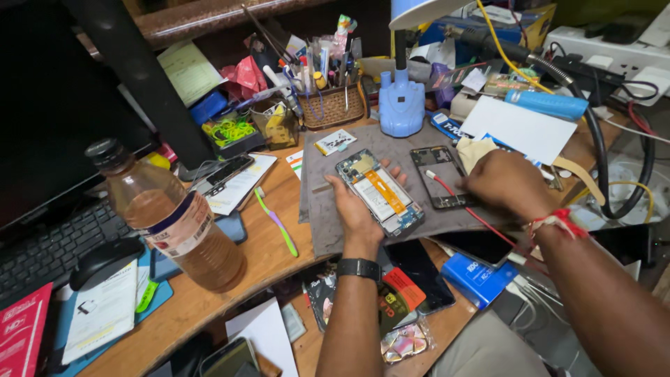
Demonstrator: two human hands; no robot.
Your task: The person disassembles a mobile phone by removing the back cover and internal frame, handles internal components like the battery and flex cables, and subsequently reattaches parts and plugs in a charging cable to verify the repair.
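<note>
wicker basket (335, 106) at back of desk, crammed with pens, screwdrivers and tweezers. black tray (230, 132) left of it, full of yellow-green rubber bands. left hand (354, 209) curled around opened phone (379, 191) on grey mat (321, 223), orange ribbon cable up. right hand (508, 183) closed on red-wired probe (453, 192), tip on second phone frame (441, 176) just beside. plastic bottle (171, 216) of brownish liquid standing at left, capped.
</note>
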